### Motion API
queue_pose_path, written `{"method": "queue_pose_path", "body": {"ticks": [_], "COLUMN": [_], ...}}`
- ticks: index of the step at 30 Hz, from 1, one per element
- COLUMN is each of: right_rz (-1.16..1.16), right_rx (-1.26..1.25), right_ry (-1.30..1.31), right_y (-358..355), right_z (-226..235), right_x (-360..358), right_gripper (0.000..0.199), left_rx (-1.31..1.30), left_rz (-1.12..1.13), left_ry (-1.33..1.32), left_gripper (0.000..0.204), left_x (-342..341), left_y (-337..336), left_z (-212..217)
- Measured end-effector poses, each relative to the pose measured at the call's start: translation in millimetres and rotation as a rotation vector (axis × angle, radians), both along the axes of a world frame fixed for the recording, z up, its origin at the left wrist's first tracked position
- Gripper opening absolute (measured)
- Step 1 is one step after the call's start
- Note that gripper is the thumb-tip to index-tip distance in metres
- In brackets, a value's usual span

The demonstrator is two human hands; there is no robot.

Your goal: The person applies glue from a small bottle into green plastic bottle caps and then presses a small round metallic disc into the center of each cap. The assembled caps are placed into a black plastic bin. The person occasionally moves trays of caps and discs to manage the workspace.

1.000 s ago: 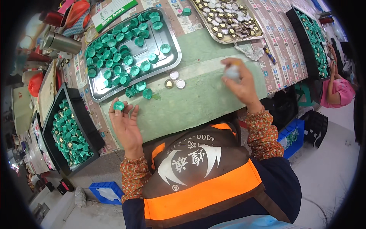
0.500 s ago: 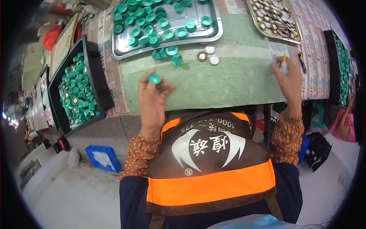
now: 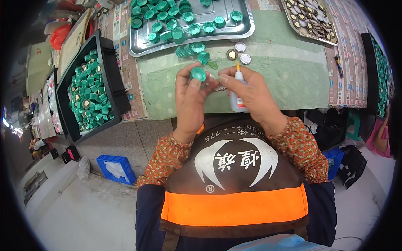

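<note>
Above the green mat point(image 3: 293, 83), my left hand point(image 3: 187, 100) pinches a green fluted cap point(image 3: 198, 74), its hollow side showing. Close beside it, my right hand point(image 3: 261, 98) is closed around a white glue bottle point(image 3: 238, 94) with a yellow nozzle pointing away from me. Its thumb and forefinger come near my left fingertips; a small pale thing between the hands is too unclear to name. Just beyond the hands lie several loose green caps point(image 3: 203, 57), a flat green scrap point(image 3: 213, 65) and a few round discs point(image 3: 245, 59), one of them dark-rimmed with a pale centre.
A metal tray point(image 3: 146, 51) of green caps stands at the far side. Another tray point(image 3: 324, 40) at the far right holds round discs. Black crates point(image 3: 119, 94) with green caps flank the table left and right. A yellow-and-dark pen-like tube point(image 3: 338, 67) lies at the right.
My right hand has brought the glue bottle from the right side of the mat to beside my left hand. My left hand still holds the green cap, now slightly further right in view.
</note>
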State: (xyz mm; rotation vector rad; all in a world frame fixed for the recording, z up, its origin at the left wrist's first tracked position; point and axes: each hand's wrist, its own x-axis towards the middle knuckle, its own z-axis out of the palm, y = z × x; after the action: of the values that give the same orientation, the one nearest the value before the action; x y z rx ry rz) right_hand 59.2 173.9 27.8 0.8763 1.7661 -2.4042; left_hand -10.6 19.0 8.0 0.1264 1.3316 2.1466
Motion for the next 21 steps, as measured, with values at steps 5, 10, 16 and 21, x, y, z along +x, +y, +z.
{"method": "queue_pose_path", "body": {"ticks": [5,10,16,21], "right_rz": [0.287,0.405,0.305,0.194], "right_rx": [0.519,1.239,1.192,1.190], "right_ry": [-0.164,0.217,0.287,0.303], "right_y": [50.7,99.0,104.2,105.9], "right_z": [17.1,-16.4,-22.5,-34.7], "right_x": [23.2,41.3,49.6,67.4], "right_gripper": [0.024,0.033,0.050,0.057], "left_rx": [-0.174,-0.309,-0.391,-0.391], "left_rz": [-0.053,-0.252,-0.371,-0.442], "left_ry": [0.128,0.632,1.270,1.360], "left_gripper": [0.036,0.039,0.048,0.051], "left_x": [-15.2,-14.3,-9.1,-7.1], "left_y": [7.4,13.3,39.1,56.1], "left_z": [-1.5,-3.5,-13.1,-9.0]}}
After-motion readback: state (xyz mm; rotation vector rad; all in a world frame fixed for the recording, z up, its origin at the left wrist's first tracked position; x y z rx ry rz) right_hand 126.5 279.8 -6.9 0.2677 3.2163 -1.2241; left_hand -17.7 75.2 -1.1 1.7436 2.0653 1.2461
